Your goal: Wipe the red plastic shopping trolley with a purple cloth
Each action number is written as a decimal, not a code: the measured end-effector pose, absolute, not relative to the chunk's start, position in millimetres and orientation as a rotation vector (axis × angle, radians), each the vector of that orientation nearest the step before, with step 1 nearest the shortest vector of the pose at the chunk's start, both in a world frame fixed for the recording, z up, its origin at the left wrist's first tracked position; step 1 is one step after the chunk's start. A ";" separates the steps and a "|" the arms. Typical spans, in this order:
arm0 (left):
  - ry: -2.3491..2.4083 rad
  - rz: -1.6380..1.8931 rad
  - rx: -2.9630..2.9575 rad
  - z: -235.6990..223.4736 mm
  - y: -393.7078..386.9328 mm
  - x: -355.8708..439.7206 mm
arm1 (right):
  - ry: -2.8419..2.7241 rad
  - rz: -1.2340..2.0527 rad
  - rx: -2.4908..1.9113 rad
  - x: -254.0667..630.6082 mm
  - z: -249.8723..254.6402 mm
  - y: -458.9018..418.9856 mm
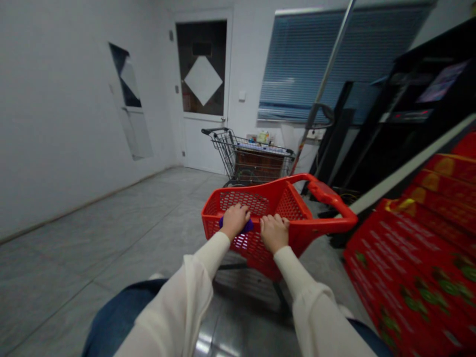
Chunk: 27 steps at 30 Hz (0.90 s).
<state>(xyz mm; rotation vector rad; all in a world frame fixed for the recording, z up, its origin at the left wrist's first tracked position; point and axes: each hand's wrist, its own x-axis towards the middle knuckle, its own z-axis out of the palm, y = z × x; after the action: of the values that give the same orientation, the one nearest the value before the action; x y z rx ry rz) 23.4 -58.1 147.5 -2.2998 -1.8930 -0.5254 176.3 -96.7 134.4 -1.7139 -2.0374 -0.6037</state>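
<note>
Left hand (234,221) is clenched around a small purple object (248,227), pressing it against the mesh of a red plastic shopping trolley (297,180); right hand (274,233) curls closed on that same mesh, just beside it. Trolley stands on a grey tiled floor (111,238); red cartons (412,277), printed with green fruit and rows of writing too blurred to read, lie close on its right; a wire shopping cart (249,153) stands farther ahead, near a white door (203,144).

Probably tiled floor (122,233) under red shopping cart (297,233)
</note>
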 end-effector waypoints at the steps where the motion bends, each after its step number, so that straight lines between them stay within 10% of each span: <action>1: -1.893 -0.513 -2.303 147.5 -56.6 19.5 | -2.067 -0.602 -1.714 179.2 137.6 -98.5; 27: -2.053 -0.502 -2.193 161.2 -49.6 28.5 | -1.963 -0.743 -1.687 217.1 152.6 -103.8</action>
<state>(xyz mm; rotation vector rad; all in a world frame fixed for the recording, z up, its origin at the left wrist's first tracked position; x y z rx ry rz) 28.5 -49.6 161.2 -2.1934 -2.0526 -0.5019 217.1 -103.8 152.6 -1.6870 -1.9632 -0.7432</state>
